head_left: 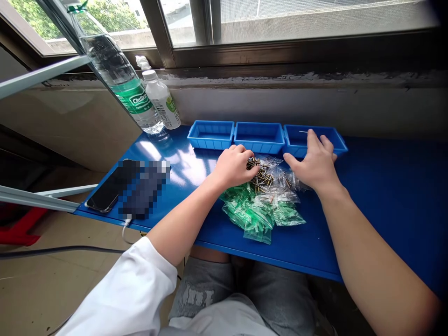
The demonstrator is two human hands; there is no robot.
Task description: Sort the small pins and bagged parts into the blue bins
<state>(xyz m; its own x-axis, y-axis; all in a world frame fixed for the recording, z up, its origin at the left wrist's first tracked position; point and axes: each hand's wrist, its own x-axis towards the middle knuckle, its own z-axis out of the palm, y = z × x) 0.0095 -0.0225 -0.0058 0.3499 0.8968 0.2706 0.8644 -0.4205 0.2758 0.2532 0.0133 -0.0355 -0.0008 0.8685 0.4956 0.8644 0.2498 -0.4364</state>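
Note:
My left hand (236, 165) rests with curled fingers at the left edge of a pile of small metal pins (262, 181); whether something is between its fingertips is too small to tell. Beneath and around the pins lie clear plastic bags (280, 186) and green plastic packets (248, 210). Over the front edge of the right blue bin (336, 140) is my right hand (315, 161), its fingers spread. A thin pin (303, 131) shows at its fingertip, above the bin. The middle blue bin (259, 148) and left blue bin (211, 143) stand beside it in a row.
A dark phone (105, 191) and a blurred dark object (142, 193) with a white cable lie at the left on the blue table (385, 200). Behind them stand a large water bottle (135, 98) and a smaller bottle (164, 105), near a metal frame and the window wall.

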